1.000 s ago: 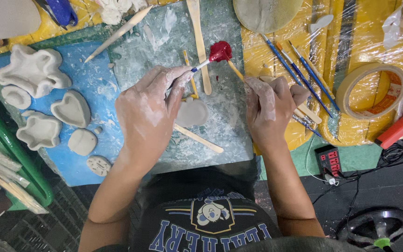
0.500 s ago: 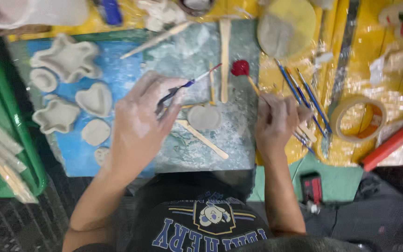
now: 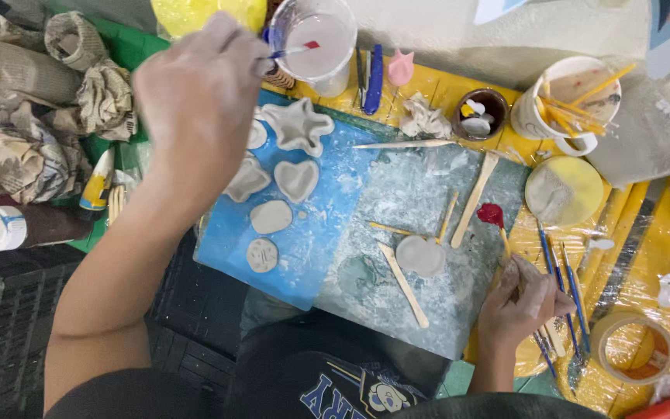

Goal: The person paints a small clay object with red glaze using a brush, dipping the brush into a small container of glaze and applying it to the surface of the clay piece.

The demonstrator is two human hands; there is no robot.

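Two hands are engaged: a brush (image 3: 292,51) pinched in the left hand (image 3: 199,101) is dipped into the cup (image 3: 316,43) at 12 o'clock, while the right hand (image 3: 521,299) is curled around a tool at 4 o'clock; a steady lift-out seems called for next.

Bare forearms, no sleeves reaching them. Left hand (image 3: 195,101) and right hand (image 3: 523,304) dusted with pale dried clay — dark shirt (image 3: 312,372), blue-and-white printed lettering and emblem.
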